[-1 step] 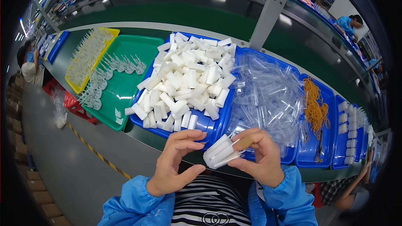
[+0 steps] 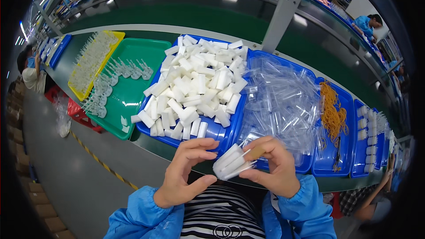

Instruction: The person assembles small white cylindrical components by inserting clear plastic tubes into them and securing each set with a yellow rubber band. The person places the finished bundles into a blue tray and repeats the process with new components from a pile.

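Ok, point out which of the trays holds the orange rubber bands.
The blue tray just right of the tray of clear plastic bags. It alone holds a loose orange heap of rubber bands; the others hold white or clear parts.

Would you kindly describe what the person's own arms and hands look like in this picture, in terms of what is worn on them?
Both forearms are covered by bright blue work-coat sleeves with gathered, elasticated cuffs that end at the wrists. The left hand and the right hand are bare: no gloves, and no rings, watch or wristband show. Between the sleeves, a black-and-white striped top is visible on the torso.
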